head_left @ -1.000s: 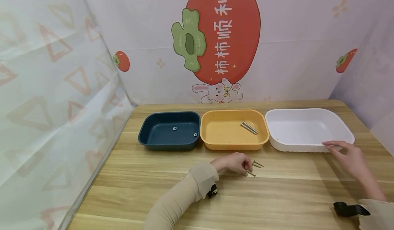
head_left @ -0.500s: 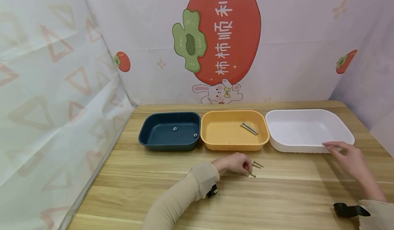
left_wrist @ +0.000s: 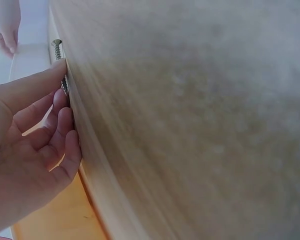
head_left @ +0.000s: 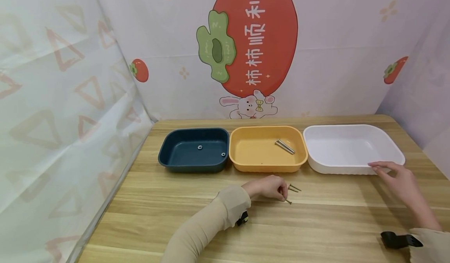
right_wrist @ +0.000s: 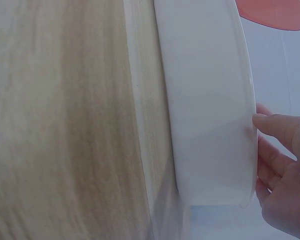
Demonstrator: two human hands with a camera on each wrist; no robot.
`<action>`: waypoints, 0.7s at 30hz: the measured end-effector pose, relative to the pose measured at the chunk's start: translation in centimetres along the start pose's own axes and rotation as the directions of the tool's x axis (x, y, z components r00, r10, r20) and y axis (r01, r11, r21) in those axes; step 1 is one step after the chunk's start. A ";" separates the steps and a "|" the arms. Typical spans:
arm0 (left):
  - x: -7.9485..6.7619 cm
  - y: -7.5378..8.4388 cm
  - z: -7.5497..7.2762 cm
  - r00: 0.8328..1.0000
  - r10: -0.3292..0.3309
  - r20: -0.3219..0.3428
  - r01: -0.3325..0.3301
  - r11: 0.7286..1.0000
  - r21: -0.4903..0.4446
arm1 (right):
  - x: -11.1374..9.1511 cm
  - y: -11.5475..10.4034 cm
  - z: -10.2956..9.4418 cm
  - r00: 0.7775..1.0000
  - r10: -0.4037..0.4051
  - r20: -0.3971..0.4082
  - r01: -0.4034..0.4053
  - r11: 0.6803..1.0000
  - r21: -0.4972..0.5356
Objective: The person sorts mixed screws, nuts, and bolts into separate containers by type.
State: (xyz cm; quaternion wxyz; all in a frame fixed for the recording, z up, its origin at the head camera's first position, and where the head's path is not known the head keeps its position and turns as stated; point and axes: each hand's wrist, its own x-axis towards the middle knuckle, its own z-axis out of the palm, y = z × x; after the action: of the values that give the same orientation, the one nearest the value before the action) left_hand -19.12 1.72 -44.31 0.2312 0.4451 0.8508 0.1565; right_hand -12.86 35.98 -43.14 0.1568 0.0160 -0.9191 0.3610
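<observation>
Grip (head_left: 268, 186), left, low, seemingly around screw (left_wrist: 57, 50)

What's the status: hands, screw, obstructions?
Left hand pinches a screw. Right hand grips white tray by rim. Two more screws beside left hand. No obstruction seen.

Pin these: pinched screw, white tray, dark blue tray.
Pinched screw (left_wrist: 58, 50), left wrist view: threads just below its head.
White tray (head_left: 346, 169), head view: front wall.
Dark blue tray (head_left: 195, 169), head view: front wall.
</observation>
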 end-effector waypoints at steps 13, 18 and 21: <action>-0.3 0.1 -0.2 1.000 0.008 -0.007 -0.008 1.000 -0.018 | 0.0 0.2 0.2 1.000 -0.003 -0.006 0.003 1.000 0.004; -0.4 0.1 -0.4 0.999 0.005 -0.036 -0.008 0.997 -0.074 | 0.1 0.2 0.2 1.000 -0.006 -0.008 0.006 1.000 0.006; -0.4 0.1 -0.5 0.999 -0.005 -0.053 -0.001 0.995 -0.099 | 0.1 0.1 0.1 1.000 -0.009 -0.006 0.009 1.000 0.012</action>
State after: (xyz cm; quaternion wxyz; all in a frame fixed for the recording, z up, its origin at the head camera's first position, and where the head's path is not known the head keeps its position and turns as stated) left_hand -19.12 1.45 -43.79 0.2305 0.4280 0.8483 0.2098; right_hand -12.97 36.01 -43.30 0.1610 0.0199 -0.9164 0.3659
